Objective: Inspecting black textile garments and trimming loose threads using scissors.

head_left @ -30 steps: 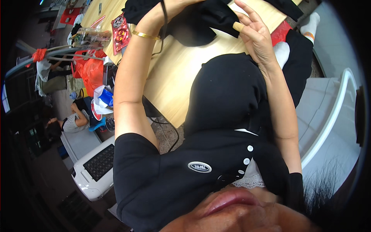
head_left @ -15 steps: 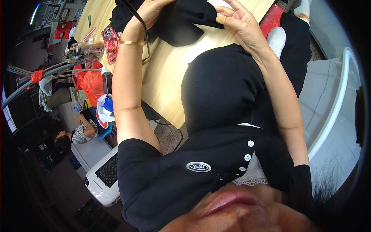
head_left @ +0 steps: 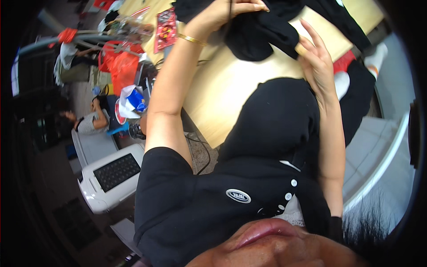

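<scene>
A black garment (head_left: pixel 260 33) lies bunched on a light wooden table (head_left: pixel 222 93) in front of my body. My left hand (head_left: pixel 227 11), with a gold bangle on its wrist, is closed on a fold at the top of the garment. My right hand (head_left: pixel 313 62) pinches the garment's right edge between thumb and forefinger, its other fingers spread upward. My black buttoned shirt fills the lower middle of the view and hides the table's near edge.
A red printed packet (head_left: pixel 165 29) lies on the table's left end. Left of the table are an orange plastic bag (head_left: pixel 120 66), a blue and white pack (head_left: pixel 133 100), a white machine with a dark grille (head_left: pixel 109 175), a black cable (head_left: pixel 200 151) and another seated person (head_left: pixel 89 122).
My left hand has shifted right along the garment's top. My right hand stays pinched on the right edge. The view has tilted slightly.
</scene>
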Tool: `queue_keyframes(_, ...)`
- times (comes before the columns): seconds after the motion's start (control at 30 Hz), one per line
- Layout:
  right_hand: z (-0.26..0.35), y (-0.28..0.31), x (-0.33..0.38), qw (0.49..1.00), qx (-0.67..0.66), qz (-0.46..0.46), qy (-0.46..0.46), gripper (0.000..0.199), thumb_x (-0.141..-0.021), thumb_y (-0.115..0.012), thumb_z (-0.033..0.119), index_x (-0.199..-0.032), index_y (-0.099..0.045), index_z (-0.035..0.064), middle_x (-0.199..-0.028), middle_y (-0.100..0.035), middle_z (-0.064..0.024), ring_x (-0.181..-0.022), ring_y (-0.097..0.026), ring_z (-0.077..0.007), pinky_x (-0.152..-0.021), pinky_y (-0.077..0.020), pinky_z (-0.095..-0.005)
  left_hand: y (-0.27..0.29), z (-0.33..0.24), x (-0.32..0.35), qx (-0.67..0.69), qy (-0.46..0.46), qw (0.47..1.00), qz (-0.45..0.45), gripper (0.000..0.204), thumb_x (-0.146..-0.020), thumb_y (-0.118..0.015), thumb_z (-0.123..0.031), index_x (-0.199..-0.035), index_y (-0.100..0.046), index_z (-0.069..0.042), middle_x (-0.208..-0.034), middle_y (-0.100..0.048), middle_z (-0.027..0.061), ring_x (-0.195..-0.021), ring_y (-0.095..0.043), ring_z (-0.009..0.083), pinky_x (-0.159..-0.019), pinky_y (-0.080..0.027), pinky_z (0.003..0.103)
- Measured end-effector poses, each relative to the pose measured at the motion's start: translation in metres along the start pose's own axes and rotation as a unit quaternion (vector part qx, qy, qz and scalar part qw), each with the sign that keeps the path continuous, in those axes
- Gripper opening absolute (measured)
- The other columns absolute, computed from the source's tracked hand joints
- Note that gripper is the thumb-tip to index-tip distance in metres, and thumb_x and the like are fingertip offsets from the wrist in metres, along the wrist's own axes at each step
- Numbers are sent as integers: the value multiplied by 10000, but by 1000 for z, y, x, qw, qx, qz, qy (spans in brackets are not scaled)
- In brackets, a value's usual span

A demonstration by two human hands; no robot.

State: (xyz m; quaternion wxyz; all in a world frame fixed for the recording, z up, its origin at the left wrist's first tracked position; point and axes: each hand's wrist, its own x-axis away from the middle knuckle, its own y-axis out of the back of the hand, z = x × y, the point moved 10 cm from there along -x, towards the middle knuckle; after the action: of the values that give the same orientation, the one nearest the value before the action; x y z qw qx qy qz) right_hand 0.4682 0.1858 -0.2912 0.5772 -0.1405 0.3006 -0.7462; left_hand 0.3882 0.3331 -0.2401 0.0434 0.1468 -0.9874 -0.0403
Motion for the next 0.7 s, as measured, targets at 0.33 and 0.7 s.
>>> queue_keyframes(0.33,0,9,7,999,-45,-21,-18,669,-854,-512,-104,-1458,-241,-4,-970,-553,-28,-778,-497,-34,-817,-439,-163,171,-119,181,-623,-101,501,-593,201,-814,-657,-101,-1000,-654,-23,-955,-660,109,-876,-613,215,-745,-493,306)
queue_keyframes(0.7,5,-8,10,988,6,-134,-81,616,-815,-611,-19,-1385,-380,9,-1147,-580,-79,-812,-526,-106,-797,-453,-212,283,-103,281,-769,60,414,-483,206,-859,-598,-299,-970,-718,-173,-940,-685,66,-877,-649,280,-755,-509,385)
